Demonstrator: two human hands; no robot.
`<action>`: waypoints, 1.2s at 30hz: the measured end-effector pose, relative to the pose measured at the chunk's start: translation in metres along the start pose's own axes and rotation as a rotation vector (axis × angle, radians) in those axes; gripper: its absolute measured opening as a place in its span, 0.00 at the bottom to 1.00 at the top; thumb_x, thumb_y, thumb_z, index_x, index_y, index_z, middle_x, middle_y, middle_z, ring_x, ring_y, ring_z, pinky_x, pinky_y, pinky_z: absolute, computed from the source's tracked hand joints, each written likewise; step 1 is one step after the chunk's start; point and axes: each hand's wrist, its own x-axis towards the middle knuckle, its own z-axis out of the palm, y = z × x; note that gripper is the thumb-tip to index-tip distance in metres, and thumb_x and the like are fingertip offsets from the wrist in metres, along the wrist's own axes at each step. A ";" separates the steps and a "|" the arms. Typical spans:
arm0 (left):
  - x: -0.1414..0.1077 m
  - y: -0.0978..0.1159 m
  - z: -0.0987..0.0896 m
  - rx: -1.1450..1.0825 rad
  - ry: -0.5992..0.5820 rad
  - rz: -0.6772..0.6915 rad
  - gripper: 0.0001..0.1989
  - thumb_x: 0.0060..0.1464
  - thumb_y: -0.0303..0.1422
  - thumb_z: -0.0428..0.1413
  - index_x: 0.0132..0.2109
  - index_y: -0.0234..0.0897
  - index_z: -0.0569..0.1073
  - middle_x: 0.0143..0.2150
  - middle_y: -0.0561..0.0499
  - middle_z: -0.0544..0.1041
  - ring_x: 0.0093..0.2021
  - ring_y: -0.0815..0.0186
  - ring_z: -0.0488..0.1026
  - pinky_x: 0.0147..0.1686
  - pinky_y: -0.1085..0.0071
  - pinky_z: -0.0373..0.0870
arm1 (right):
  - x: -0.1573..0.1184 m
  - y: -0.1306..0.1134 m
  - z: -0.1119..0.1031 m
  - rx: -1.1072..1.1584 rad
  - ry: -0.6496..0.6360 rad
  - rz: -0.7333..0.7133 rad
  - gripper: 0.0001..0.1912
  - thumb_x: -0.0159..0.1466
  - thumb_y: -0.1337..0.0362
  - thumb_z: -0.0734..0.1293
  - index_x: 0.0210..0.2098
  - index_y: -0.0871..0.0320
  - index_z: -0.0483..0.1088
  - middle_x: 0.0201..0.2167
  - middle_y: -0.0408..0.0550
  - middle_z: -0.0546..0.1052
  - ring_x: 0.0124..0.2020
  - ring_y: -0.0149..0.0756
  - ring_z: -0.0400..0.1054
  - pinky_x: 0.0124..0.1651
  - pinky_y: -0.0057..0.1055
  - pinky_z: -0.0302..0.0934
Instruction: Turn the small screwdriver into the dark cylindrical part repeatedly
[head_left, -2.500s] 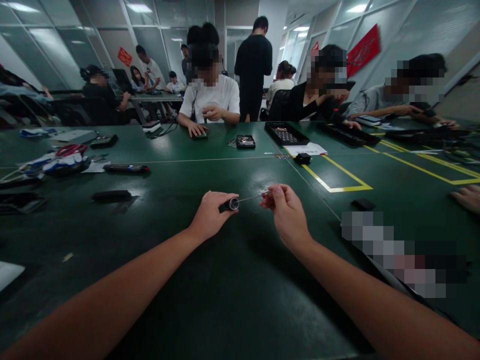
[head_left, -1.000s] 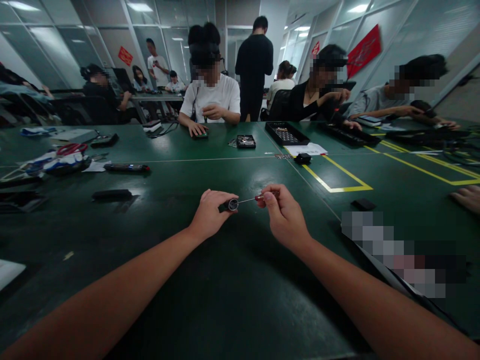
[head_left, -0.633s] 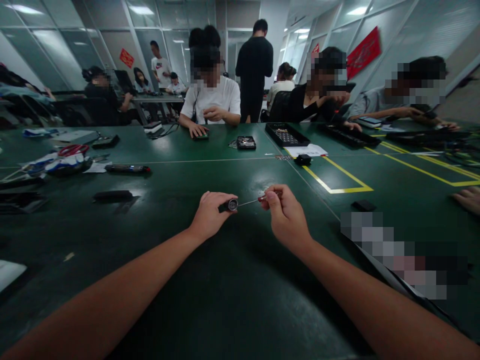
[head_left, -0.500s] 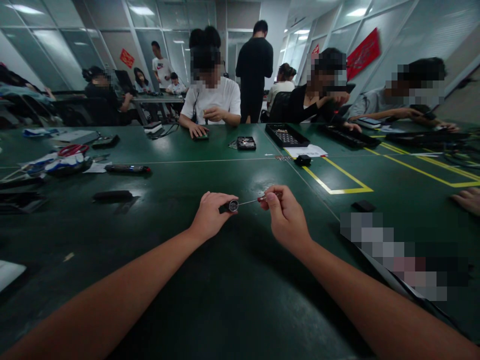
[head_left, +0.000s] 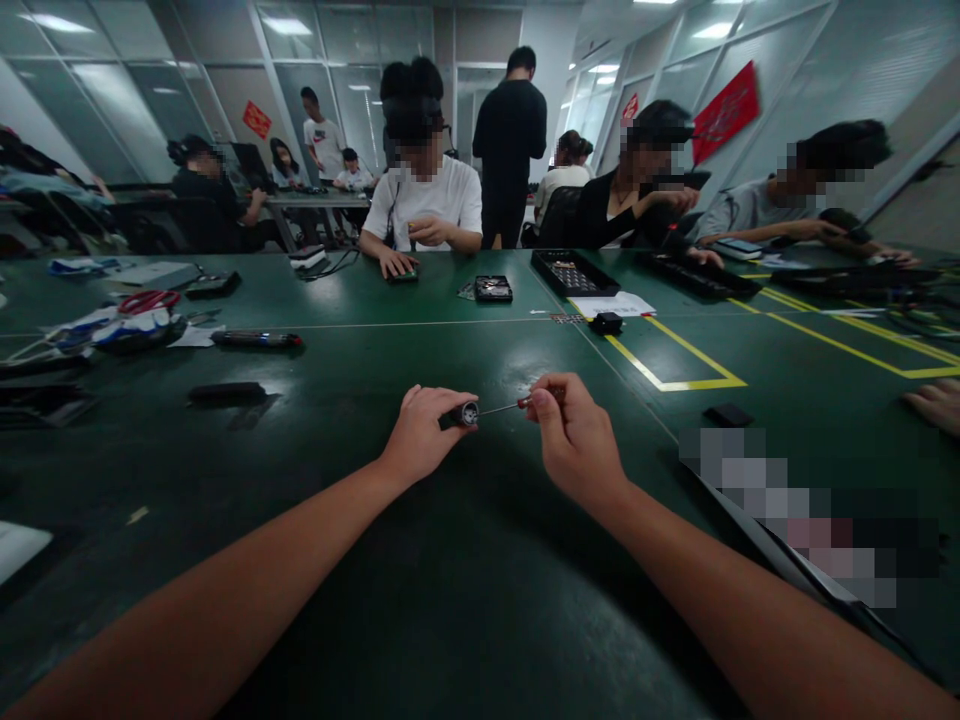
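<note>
Just above the green table, my left hand point(head_left: 421, 432) pinches a small dark cylindrical part point(head_left: 468, 413) between thumb and fingers. The part's round, silvery open end faces right and toward me; most of its body is hidden by the fingers. My right hand point(head_left: 574, 430) is closed around the reddish handle of a screwdriver point(head_left: 504, 408). Its thin metal shaft points left, with the tip at the rim of the cylinder's open end. Whether the tip is inside or only beside it, I cannot tell.
On the green table point(head_left: 337, 600), a black-and-red pen-like tool point(head_left: 256, 340) and a dark bar point(head_left: 226, 394) lie left. A small black block point(head_left: 727, 415) lies right. Across stand a black tray point(head_left: 574, 272) and an open box point(head_left: 493, 288). Several people sit opposite; another person's hand point(head_left: 937, 400) rests at right.
The cylinder's open end has turned slightly, showing more of its inside. Both hands keep their hold and have hardly moved; the whole view has shifted a little.
</note>
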 end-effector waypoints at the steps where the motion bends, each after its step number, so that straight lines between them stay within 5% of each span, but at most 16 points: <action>1: 0.000 0.000 0.000 -0.001 -0.004 0.003 0.16 0.57 0.32 0.65 0.53 0.45 0.78 0.52 0.50 0.81 0.55 0.55 0.75 0.65 0.42 0.55 | 0.000 0.000 0.000 0.008 0.010 0.005 0.08 0.74 0.58 0.58 0.42 0.53 0.65 0.31 0.45 0.78 0.31 0.38 0.74 0.35 0.35 0.64; 36: 0.000 0.001 0.000 0.006 -0.019 -0.003 0.16 0.57 0.29 0.65 0.52 0.46 0.79 0.52 0.51 0.82 0.54 0.56 0.75 0.62 0.46 0.59 | 0.002 -0.001 -0.001 -0.069 -0.044 0.005 0.08 0.73 0.59 0.58 0.41 0.54 0.65 0.29 0.46 0.77 0.29 0.38 0.73 0.34 0.34 0.61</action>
